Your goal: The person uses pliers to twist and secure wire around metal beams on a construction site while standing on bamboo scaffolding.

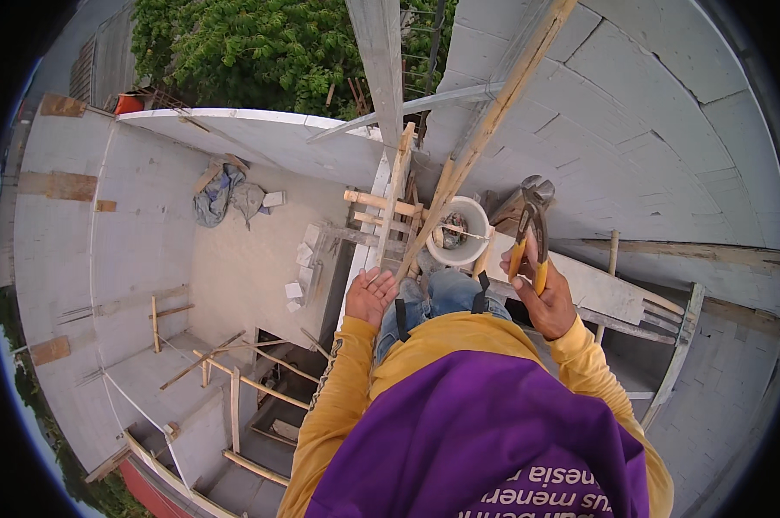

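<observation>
Gripping yellow-handled pliers (537,220), right hand (552,302) has fingers and thumb partly closed round handles that stand apart; a loose hold could let the tool drop. Pliers are raised in front of the body, right side, just right of the bucket. Left hand (371,296) is palm up, fingers loosely spread and half curled, no clear hold; can't tell if something thin lies there. Dark strap (481,293) hangs at the jeans, could snag on timber ends. White bucket (472,211) with mixed bits inside stands close ahead; a knock from foot or knee might tip it. Slanting wooden beam (506,99) passes beside it: head or arm bump possible if leaning forward. Plank (597,285) at right looks narrow, so a misstep there risks a fall. Farther left, pale blocks (304,255) lie on a lower floor (252,276); anything dropped that way might land there.
</observation>
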`<state>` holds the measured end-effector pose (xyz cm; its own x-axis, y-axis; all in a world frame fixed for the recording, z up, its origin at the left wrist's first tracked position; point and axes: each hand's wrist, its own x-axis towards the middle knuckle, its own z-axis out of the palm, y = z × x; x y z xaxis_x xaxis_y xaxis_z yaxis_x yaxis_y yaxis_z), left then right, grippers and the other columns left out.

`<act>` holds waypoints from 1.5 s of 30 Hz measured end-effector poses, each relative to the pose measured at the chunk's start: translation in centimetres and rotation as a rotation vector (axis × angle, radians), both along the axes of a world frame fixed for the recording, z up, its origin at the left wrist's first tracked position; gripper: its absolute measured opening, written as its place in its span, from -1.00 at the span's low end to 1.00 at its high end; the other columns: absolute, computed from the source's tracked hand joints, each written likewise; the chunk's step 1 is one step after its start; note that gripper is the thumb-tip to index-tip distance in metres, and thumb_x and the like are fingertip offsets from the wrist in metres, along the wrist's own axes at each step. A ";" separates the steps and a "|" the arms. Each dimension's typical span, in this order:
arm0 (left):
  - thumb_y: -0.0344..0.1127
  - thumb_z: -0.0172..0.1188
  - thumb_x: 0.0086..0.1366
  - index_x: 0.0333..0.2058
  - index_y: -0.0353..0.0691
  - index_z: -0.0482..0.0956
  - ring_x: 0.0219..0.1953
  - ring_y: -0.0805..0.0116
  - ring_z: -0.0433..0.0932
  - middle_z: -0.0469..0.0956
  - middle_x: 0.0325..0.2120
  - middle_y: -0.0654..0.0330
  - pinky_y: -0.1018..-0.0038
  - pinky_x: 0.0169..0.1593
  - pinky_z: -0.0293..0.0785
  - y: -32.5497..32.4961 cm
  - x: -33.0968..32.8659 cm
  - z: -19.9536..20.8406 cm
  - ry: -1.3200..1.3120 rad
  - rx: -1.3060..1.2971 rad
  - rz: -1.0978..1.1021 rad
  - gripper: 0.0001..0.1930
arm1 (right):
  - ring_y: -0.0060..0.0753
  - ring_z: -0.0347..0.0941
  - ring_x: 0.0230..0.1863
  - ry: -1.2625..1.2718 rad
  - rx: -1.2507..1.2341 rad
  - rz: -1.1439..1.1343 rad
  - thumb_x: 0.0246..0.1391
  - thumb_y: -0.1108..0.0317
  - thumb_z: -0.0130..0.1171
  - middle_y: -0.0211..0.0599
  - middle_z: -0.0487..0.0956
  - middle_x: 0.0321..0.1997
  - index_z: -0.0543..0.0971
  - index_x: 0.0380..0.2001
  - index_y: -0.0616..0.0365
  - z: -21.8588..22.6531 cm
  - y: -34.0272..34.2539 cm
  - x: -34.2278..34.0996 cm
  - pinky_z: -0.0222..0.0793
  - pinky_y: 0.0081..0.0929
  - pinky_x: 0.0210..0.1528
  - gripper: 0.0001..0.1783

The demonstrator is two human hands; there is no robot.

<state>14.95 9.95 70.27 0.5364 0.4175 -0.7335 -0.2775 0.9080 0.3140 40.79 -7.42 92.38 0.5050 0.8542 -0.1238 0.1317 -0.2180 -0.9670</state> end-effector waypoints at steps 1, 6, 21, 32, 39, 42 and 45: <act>0.06 0.03 0.33 -0.01 -0.27 0.38 -0.09 0.13 0.53 0.52 -0.09 0.00 0.22 0.02 0.48 -0.3 -2.3 -0.8 0.084 -0.005 0.030 -0.51 | -0.53 0.36 -0.20 0.028 0.025 -0.014 0.25 0.24 0.05 -0.35 0.43 -0.18 0.30 0.19 0.28 -0.2 -0.3 0.0 0.34 -0.52 -0.08 -0.49; 0.05 0.04 0.30 -0.01 -0.28 0.38 -0.02 0.11 0.49 0.48 -0.05 -0.02 0.19 0.07 0.44 -2.3 -10.2 -3.5 0.308 -0.080 0.115 -0.50 | -0.65 0.21 -0.54 0.221 -0.070 -0.052 0.30 0.11 0.00 -0.51 0.31 -0.58 0.43 0.02 0.33 -0.1 -1.1 0.0 0.25 -0.61 -0.43 -0.54; 0.00 0.06 0.31 -0.13 -0.22 0.42 -0.13 0.17 0.53 0.53 -0.16 0.07 0.23 -0.02 0.49 0.8 -11.7 -5.1 0.371 0.022 0.038 -0.61 | -0.64 0.16 -0.69 0.609 0.009 -0.625 0.26 0.10 0.04 -0.54 0.19 -0.65 0.41 -0.26 0.19 -2.0 -4.4 -3.3 0.25 -0.57 -0.62 -0.67; -0.04 0.02 0.33 -0.10 -0.22 0.40 -0.12 0.16 0.53 0.53 -0.15 0.08 0.24 0.00 0.49 4.3 -8.3 -4.5 0.468 0.086 -0.062 -0.63 | -0.63 0.15 -0.71 0.564 0.026 -0.748 0.22 0.06 0.09 -0.54 0.20 -0.65 0.41 -0.26 0.22 -3.5 -7.3 -1.6 0.22 -0.58 -0.65 -0.62; -0.05 0.06 0.31 -0.10 -0.21 0.42 -0.12 0.17 0.53 0.53 -0.15 0.08 0.24 -0.02 0.50 3.7 -4.3 -3.1 0.472 0.115 -0.119 -0.63 | -0.65 0.15 -0.70 0.604 0.010 -0.787 0.23 0.18 0.06 -0.55 0.20 -0.64 0.40 -0.28 0.16 -4.8 -8.6 1.7 0.23 -0.60 -0.65 -0.75; -0.06 0.08 0.30 -0.09 -0.21 0.42 -0.12 0.17 0.54 0.53 -0.15 0.07 0.25 -0.04 0.51 3.0 -3.5 -3.6 0.496 0.105 -0.139 -0.64 | -0.64 0.13 -0.72 0.625 0.013 -0.784 0.21 0.10 0.10 -0.55 0.19 -0.66 0.42 -0.28 0.19 -5.6 -8.5 3.0 0.20 -0.59 -0.66 -0.66; -0.08 0.08 0.30 -0.08 -0.21 0.42 -0.13 0.18 0.55 0.54 -0.16 0.06 0.27 -0.07 0.53 2.3 -2.7 -3.9 0.507 0.081 -0.122 -0.65 | -0.66 0.14 -0.71 0.619 -0.019 -0.759 0.21 0.11 0.10 -0.55 0.21 -0.66 0.42 -0.30 0.18 -6.1 -8.5 4.5 0.22 -0.59 -0.66 -0.68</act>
<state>12.29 12.28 66.34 0.1703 0.4407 -0.8814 0.0336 0.8913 0.4521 45.28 -15.90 86.32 0.7608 0.3238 -0.5624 -0.5793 -0.0518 -0.8135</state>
